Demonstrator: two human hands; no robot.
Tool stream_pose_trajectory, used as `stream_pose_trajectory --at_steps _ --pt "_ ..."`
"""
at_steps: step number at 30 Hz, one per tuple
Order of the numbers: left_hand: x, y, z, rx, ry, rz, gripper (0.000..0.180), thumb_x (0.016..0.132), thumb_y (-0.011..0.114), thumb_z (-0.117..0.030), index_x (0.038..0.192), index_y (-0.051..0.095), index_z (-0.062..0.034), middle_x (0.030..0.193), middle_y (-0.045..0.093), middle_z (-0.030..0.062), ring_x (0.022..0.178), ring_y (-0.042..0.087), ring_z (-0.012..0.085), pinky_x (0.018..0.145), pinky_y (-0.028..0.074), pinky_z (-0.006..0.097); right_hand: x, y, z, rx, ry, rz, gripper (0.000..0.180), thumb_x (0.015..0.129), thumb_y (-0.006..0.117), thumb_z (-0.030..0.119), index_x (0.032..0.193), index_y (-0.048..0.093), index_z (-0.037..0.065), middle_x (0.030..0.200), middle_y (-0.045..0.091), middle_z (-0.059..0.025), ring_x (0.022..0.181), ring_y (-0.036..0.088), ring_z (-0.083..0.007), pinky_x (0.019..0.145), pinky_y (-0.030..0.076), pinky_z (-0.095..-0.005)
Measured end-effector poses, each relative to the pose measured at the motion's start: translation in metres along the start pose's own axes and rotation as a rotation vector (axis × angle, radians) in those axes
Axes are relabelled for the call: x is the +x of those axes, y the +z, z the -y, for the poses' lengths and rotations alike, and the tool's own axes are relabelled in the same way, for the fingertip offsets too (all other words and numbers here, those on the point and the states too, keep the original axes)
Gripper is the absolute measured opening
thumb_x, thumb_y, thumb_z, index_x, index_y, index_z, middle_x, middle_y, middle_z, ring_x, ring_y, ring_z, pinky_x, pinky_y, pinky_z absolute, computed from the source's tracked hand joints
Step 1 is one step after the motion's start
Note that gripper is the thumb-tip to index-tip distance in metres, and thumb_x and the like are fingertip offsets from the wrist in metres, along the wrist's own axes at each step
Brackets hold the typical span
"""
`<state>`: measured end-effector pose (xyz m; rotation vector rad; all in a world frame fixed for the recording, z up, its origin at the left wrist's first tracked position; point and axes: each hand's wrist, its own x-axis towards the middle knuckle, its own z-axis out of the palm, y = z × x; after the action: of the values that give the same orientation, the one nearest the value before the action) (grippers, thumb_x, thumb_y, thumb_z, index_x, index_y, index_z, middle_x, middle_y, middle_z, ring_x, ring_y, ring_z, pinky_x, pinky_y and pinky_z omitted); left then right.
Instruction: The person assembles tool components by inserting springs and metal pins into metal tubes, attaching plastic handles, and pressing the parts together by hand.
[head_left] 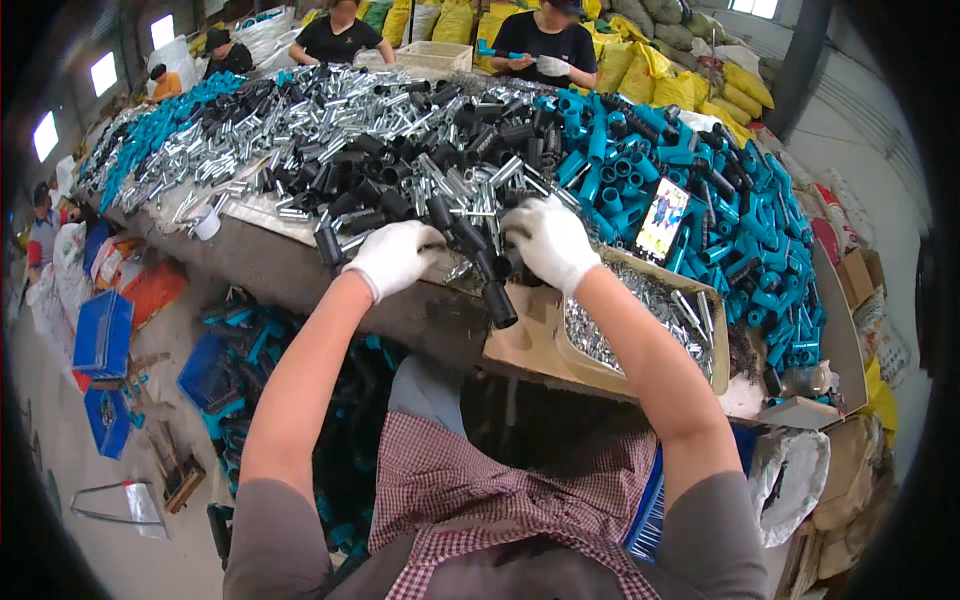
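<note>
My left hand [397, 260], in a white glove, hovers at the near edge of a heap of black plastic tubes and shiny metal tubes [335, 145]. Its fingers are bent, with a gap between thumb and fingertips. Across from it, my right hand [553, 245], gloved too, has its fingers curled in beside several black tubes [497, 303]; its grip is partly hidden. These black tubes lean over the table's front edge between my hands. Under my right forearm sits a cream tray [722, 365] of small metal parts.
Teal plastic handles [770, 270] are heaped on the right, with a lit phone [662, 220] propped on them. Other people work across the table, before yellow sacks [640, 78]. Blue crates [103, 333] stand on the floor at left. A white sack [790, 485] stands lower right.
</note>
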<state>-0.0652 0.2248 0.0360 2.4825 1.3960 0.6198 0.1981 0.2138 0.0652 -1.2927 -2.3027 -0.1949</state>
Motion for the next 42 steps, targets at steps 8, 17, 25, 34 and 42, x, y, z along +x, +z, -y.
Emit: stream_pose_trajectory --at_steps 8,17,25,34,42 --pt "0.066 0.014 0.024 0.240 0.058 -0.049 0.024 0.087 0.066 -0.021 0.107 0.075 -0.0109 0.107 0.070 0.0129 0.108 0.065 0.0323 0.096 0.051 0.044 0.079 0.059 -0.020 -0.481 -0.031 0.157 0.017 0.082 0.066 0.022 0.087 0.081 0.016 0.095 0.071 -0.0104 0.098 0.067 -0.0308 0.084 0.052 -0.0438" --pt "0.094 -0.005 0.050 0.199 -0.020 -0.178 0.024 0.087 0.064 -0.023 0.103 0.078 -0.0108 0.105 0.071 0.0140 0.105 0.067 0.0339 0.093 0.052 0.045 0.095 0.073 -0.016 -0.631 -0.105 0.322 0.016 0.084 0.067 0.017 0.091 0.080 0.011 0.104 0.074 -0.0094 0.105 0.065 -0.0282 0.086 0.050 -0.0395" --pt "0.157 0.006 0.052 0.157 -0.054 -0.098 0.035 0.083 0.067 -0.032 0.111 0.077 -0.0126 0.120 0.071 0.0155 0.111 0.066 0.0360 0.100 0.051 0.043 0.081 -0.024 -0.035 -0.524 0.134 0.102 0.015 0.087 0.060 0.012 0.094 0.073 0.009 0.091 0.076 -0.0138 0.089 0.075 -0.0313 0.074 0.059 -0.0441" --pt "0.192 0.019 0.048 0.284 -0.072 0.211 0.050 0.075 0.080 -0.033 0.119 0.074 -0.0117 0.119 0.072 0.0167 0.108 0.070 0.0335 0.097 0.055 0.042 -0.076 -0.118 0.006 0.205 0.566 -0.168 0.011 0.092 0.064 0.009 0.098 0.070 0.001 0.076 0.068 -0.0188 0.073 0.071 -0.0325 0.067 0.053 -0.0396" --pt "0.110 -0.020 0.007 0.106 -0.061 -0.394 0.030 0.085 0.067 -0.020 0.111 0.074 -0.0059 0.110 0.072 0.0165 0.108 0.066 0.0342 0.094 0.051 0.043 -0.212 -0.111 0.070 0.695 0.762 -0.279 0.013 0.098 0.055 0.005 0.100 0.066 -0.003 0.069 0.060 -0.0043 0.060 0.055 -0.0104 0.057 0.045 -0.0270"
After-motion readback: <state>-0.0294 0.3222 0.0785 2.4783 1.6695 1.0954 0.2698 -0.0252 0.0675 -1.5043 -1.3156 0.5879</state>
